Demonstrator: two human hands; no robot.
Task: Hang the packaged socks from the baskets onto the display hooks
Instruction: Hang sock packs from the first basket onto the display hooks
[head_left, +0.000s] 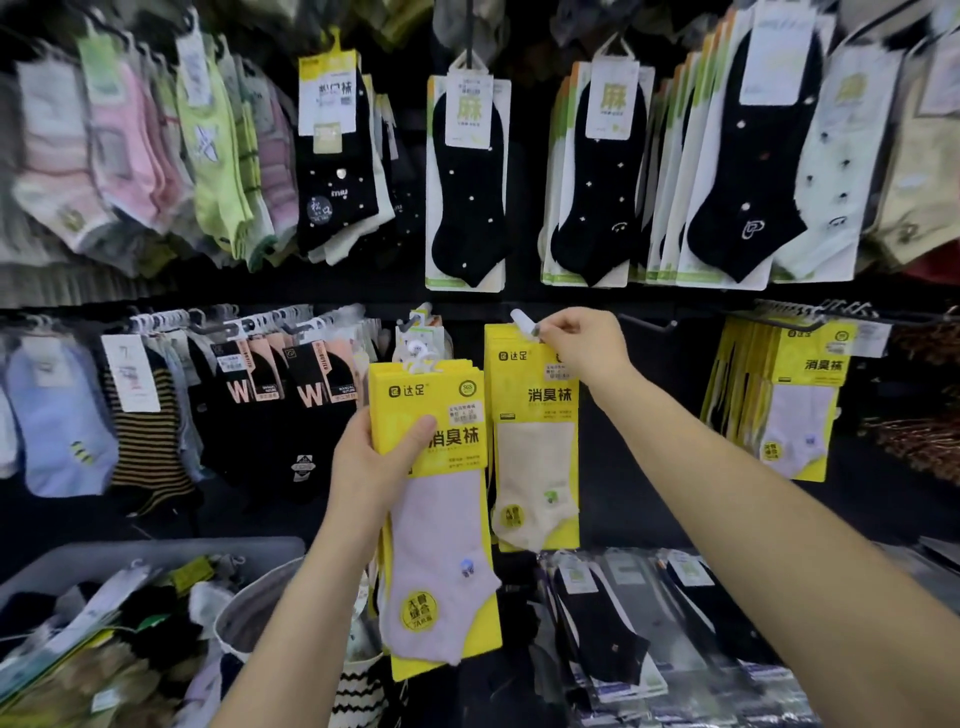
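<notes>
Left hand (374, 460) grips yellow-card lilac sock packs (441, 525); right hand (584, 349) pinches the white plastic hanger (522, 319) of a cream sock pack (535, 457), mid-frame. Hanging step, I think; next, seat it squarely.

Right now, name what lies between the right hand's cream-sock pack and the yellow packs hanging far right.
In the head view, one bare black hook on the dark panel; the right forearm crosses beneath it.

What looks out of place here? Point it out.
Nothing damaged or spilled. One bare hook stands between the cream sock pack, pinched at its hanger by the right hand, and the hung yellow packs. Black sock packs lie flat below instead of hanging. The left hand holds lilac sock packs.
</notes>
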